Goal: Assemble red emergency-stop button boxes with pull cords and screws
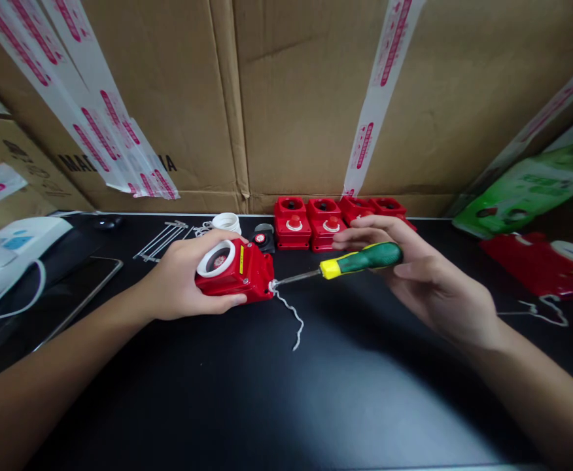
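Black matt desk (286, 392) — nearest item, running under both forearms.

Left of centre: left hand (178, 281), grip closed round red housing (240, 278), thumb under its near edge, fingers over the far side. The housing sits low over the desk; contact cannot be told. White ring (216, 259) on its top face. White cord (291, 317) trails from its right end onto the desk.

Right of centre: right hand (428, 288), grip closed lightly on screwdriver (365, 258), green handle, yellow collar. Shaft points left, tip touching the housing's right end where the cord emerges.

Handling, by judgement: housing looks rigid, light and smooth, so apt to slip. Its broad side walls offer the surest hold, clear of ring and cord. Cord limp, easily snagged.

Far side: row of red units (316, 222) against cardboard wall (291, 98); white cap (227, 222); metal pins (161, 239). Right: green packet (526, 186), another red part (526, 265). Left — phone (78, 288), face up.
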Action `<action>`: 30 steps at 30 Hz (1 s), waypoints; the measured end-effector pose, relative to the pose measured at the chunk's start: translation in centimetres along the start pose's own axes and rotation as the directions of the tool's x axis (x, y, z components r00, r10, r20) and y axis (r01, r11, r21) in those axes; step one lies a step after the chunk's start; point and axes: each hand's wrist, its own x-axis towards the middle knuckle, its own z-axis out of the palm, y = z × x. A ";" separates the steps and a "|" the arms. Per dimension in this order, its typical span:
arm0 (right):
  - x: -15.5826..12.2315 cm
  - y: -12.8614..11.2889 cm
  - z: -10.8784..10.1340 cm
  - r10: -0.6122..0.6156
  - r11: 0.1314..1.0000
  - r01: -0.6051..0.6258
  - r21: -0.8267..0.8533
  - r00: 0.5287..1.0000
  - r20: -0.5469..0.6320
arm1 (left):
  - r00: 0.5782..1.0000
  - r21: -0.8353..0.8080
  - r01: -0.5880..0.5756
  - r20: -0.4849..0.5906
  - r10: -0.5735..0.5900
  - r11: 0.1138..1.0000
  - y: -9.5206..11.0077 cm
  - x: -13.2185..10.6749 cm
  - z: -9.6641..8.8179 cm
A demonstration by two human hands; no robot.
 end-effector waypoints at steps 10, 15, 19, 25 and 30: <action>-0.2 1.4 -0.5 0.156 0.820 -0.231 -0.524 0.971 -0.183 | 1.000 -0.034 -0.001 -0.004 0.001 0.999 -0.4 -0.1 0.2; 0.3 1.3 -0.6 0.125 0.832 -0.184 -0.523 0.981 -0.146 | 1.000 -0.017 0.001 -0.020 -0.002 1.000 -0.4 -0.2 0.2; 0.2 1.2 -0.6 0.074 0.940 -0.113 -0.321 0.988 -0.132 | 1.000 -0.011 -0.005 -0.015 0.005 1.000 -0.4 -0.1 0.1; -0.1 0.4 -0.1 0.023 1.000 -0.023 -0.003 0.999 -0.040 | 1.000 0.026 -0.015 0.000 0.015 1.000 -0.8 -0.1 0.0; -0.4 1.1 -0.2 0.065 0.985 -0.074 -0.156 0.996 -0.067 | 1.000 0.018 -0.015 -0.001 0.015 1.000 -0.7 -0.2 0.1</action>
